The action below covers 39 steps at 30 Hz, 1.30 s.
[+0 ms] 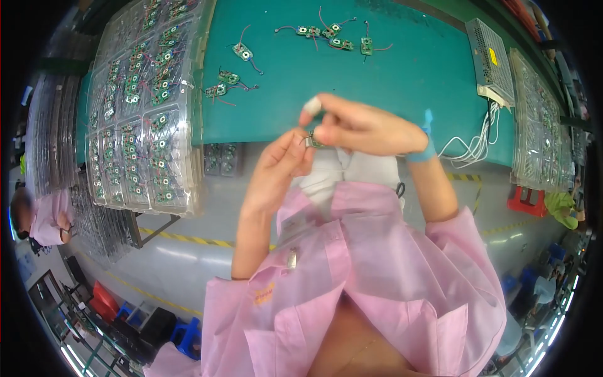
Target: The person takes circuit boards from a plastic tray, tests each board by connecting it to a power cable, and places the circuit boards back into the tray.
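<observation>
A small green circuit board [316, 144] is held between my two hands over the near edge of the green bench, mostly covered by fingers. My left hand [281, 157] is closed, its thumb and fingertips pinching the board's left end, where a small whitish part shows. From the other side, my right hand [367, 127] grips the board with the thumb on it; the index finger is lifted and wears a white finger cot [312, 105]. A light blue band [425, 148] circles my right wrist.
On the green bench [282, 107] lie several wired circuit boards [242, 51]. Stacked clear plastic trays [141, 125] of boards stand left, with more trays [540, 119] right. A metal power supply [488, 56] with white cables [477, 144] sits at right. A person [47, 217] is far left.
</observation>
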Available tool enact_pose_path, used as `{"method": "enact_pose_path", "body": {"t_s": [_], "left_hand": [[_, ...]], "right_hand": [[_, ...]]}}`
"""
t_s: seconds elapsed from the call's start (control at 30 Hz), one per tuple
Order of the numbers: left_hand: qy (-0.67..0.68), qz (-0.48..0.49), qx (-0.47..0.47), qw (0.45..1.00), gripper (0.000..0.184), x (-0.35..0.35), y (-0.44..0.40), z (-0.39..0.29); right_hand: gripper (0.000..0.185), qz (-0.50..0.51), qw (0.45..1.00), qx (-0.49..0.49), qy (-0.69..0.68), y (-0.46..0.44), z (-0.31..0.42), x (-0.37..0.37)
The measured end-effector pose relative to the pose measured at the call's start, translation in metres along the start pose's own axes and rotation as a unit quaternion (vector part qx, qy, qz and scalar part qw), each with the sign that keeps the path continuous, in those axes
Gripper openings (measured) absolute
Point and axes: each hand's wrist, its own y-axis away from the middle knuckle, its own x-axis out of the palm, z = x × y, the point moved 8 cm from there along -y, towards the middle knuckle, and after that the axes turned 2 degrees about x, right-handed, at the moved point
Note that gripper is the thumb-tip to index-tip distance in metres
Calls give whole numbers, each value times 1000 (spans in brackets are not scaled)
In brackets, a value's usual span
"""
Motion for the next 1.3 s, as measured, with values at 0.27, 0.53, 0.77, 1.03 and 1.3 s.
{"method": "enact_pose_path", "body": {"t_s": [0.27,0.53,0.77,1.03,1.3], "left_hand": [[121,-17,52,991,17,-17,-5,-9],[10,-33,4,999,19,-14,1,-12],[-23,-28,9,999,19,-17,8,-16],[101,-22,-31,994,19,-22,28,-4],[177,19,-23,984,22,-9,44,-8]], "right_hand": [[57,-46,988,22,-147,-6,-23,-23],[50,171,948,-28,-268,-13,-16,27],[35,173,961,37,-213,-11,-15,45],[31,108,969,-7,-220,-13,-5,62],[28,111,947,5,-302,-2,11,78]]}}
